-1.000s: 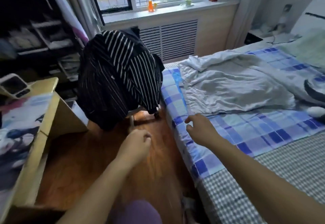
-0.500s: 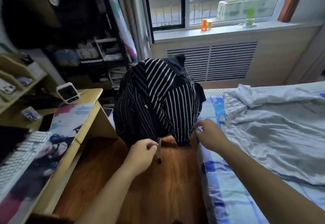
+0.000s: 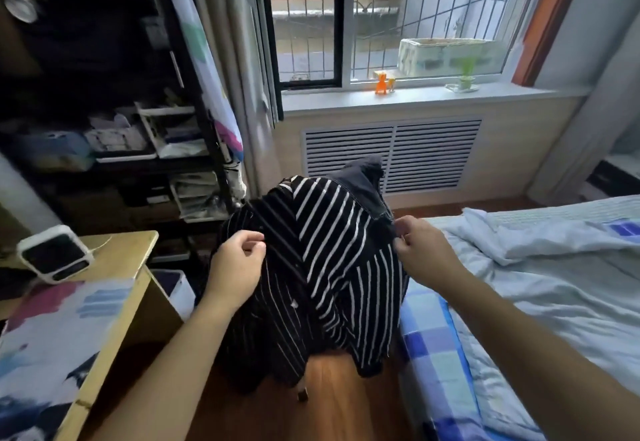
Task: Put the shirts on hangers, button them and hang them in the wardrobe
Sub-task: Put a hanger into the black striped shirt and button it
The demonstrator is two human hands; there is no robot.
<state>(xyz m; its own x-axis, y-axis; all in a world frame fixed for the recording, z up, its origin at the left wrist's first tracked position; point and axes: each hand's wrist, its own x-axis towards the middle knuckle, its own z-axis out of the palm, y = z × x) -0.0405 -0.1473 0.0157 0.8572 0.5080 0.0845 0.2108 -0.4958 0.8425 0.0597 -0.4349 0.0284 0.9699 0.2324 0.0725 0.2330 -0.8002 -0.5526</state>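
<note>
My left hand (image 3: 239,269) has its fingers curled into the left side of the black-and-white striped shirt (image 3: 325,267), pinching a fold of the cloth near the top. My right hand (image 3: 420,253) pinches the same shirt at its right edge, thumb and fingertips closed on the fabric just below a dark garment (image 3: 363,180) that lies over the top of the heap. The striped shirt is draped over something between the tabletop (image 3: 135,267) and the bed (image 3: 436,354); what it hangs on is hidden by the cloth, though a thin leg (image 3: 302,392) shows under its hem on the wooden floor (image 3: 332,402). A pale grey shirt (image 3: 540,250) lies crumpled on the blue checked sheet of the bed to my right. On the tabletop to my left stands a small white clock (image 3: 55,253) beside a printed mat (image 3: 59,340). Dark open shelves (image 3: 145,149) stand behind it, and an orange figure (image 3: 381,83) sits on the windowsill (image 3: 415,95).
</note>
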